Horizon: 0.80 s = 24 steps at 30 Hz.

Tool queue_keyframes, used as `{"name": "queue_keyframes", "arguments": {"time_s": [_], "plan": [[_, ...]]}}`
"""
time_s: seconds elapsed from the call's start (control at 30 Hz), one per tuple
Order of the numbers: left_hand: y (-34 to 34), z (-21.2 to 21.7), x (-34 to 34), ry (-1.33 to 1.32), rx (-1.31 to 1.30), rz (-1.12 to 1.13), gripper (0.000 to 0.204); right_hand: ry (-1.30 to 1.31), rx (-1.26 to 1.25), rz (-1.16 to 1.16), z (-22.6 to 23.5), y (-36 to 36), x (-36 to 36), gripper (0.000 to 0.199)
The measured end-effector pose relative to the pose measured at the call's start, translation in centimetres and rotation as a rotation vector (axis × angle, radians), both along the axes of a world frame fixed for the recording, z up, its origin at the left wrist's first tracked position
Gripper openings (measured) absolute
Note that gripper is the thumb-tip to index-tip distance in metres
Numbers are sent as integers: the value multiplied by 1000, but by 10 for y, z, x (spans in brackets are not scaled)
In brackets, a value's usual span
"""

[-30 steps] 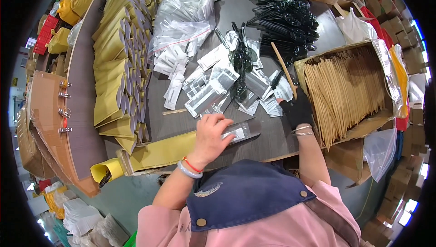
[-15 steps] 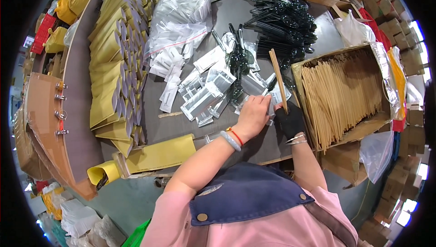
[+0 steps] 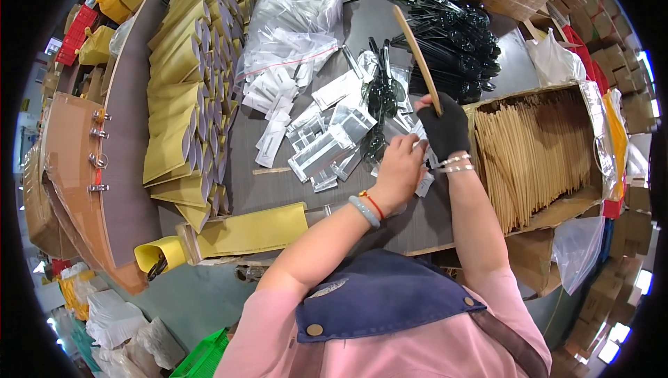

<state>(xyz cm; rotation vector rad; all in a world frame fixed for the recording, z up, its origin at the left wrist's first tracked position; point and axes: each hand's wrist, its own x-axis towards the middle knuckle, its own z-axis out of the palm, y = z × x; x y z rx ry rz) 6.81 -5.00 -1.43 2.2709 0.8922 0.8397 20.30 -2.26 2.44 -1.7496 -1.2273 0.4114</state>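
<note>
My right hand (image 3: pixel 446 127), in a black fingerless glove, grips a pair of wooden chopsticks (image 3: pixel 417 54) that point up and away over the table. Just left of it, my left hand (image 3: pixel 399 168) has its fingers curled and pressed together. What they hold, if anything, is hidden. A small white packet (image 3: pixel 424 185) shows beside its fingertips. Clear-wrapped black plastic spoons (image 3: pixel 380 96) lie beyond the left hand. To their left is a loose heap of flat clear and white packets (image 3: pixel 327 148).
At right stands an open carton (image 3: pixel 598 127) full of chopsticks (image 3: pixel 529 162). A pile of black spoons (image 3: pixel 452 51) lies at the back. Rows of yellow paper sleeves (image 3: pixel 177 93) and a plastic bag of packets (image 3: pixel 296 2) fill the left. A yellow sleeve (image 3: pixel 250 230) lies along the near edge.
My right hand has moved up and away from me, swinging the chopsticks to lean further left. My left hand stays low over the packets, its fingers more curled. The whole view has shifted slightly.
</note>
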Motion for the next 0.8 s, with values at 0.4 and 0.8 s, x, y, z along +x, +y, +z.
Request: {"name": "queue_keyframes", "arguments": {"time_s": [0.4, 0.8], "plan": [[15, -13, 14, 51, 159, 17, 14, -357, -130, 59, -12, 40, 18, 23], [-11, 64, -146, 191, -619, 47, 30, 651, -212, -24, 41, -103, 26, 13]]}}
